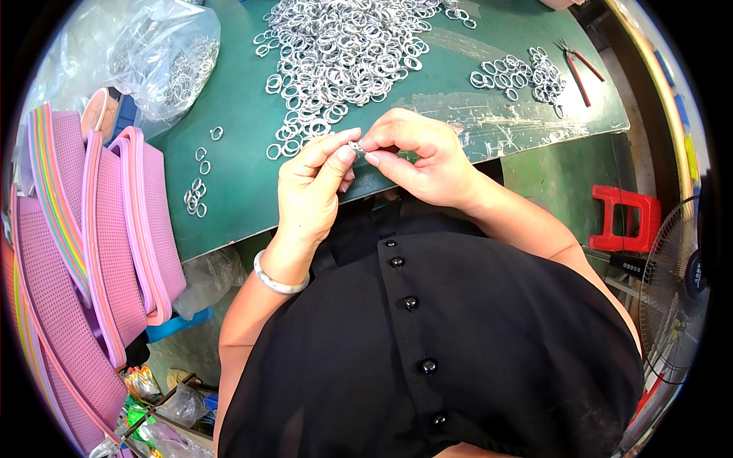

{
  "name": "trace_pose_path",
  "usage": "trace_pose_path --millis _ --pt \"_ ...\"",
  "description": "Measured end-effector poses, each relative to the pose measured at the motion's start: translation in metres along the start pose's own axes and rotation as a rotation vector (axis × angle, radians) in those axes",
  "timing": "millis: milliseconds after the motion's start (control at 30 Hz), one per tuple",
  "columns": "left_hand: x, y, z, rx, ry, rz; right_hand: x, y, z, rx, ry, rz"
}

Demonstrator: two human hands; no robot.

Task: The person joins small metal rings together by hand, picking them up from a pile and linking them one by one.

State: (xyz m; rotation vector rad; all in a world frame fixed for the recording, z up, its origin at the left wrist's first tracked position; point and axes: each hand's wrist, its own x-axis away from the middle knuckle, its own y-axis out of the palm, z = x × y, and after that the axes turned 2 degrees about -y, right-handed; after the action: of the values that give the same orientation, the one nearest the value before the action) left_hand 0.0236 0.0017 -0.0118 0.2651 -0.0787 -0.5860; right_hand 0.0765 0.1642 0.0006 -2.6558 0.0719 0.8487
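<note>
One small silvery metal piece (pixel 354 146) is pinched from opposite sides by the left hand (pixel 309 177) and the right hand (pixel 422 156), directly between their fingertips — its exact shape too small to tell. It looks light, stiff and perhaps slippery, so its outer edges seem the best hold. Just beyond lies a large heap of loose metal rings (pixel 343 53) on the green table (pixel 244 91).

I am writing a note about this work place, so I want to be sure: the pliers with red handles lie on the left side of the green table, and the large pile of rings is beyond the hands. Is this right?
Not quite: the head view shows the pliers on the right side of the green table. The rest stands.
</note>
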Motion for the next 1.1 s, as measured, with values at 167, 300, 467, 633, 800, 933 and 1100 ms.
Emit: trace_pose_path --millis 167,300,467,633,800,933,1100 --pt "0.000 -0.001 0.001 0.004 -0.004 -0.001 0.001 0.001 -0.004 -0.100 0.152 0.008" --pt "0.001 0.000 0.002 0.000 -0.002 0.002 0.003 0.001 -0.003 -0.431 0.416 -0.023" --pt "0.001 0.001 0.003 -0.003 0.004 0.009 0.003 -0.001 -0.002 -0.476 0.447 -0.064" --pt "0.002 0.002 0.006 -0.039 0.035 -0.002 0.003 -0.002 -0.001 -0.478 0.414 -0.077" --pt "0.002 0.008 0.011 0.070 -0.012 0.029 0.004 -0.001 -0.001 -0.434 0.380 -0.034" --pt "0.003 0.006 0.011 0.142 -0.093 0.051 0.000 -0.004 0.001 -0.125 0.215 -0.050" --pt "0.002 0.008 0.007 0.084 -0.093 0.037 -0.004 -0.003 0.001 0.167 -0.085 -0.010"
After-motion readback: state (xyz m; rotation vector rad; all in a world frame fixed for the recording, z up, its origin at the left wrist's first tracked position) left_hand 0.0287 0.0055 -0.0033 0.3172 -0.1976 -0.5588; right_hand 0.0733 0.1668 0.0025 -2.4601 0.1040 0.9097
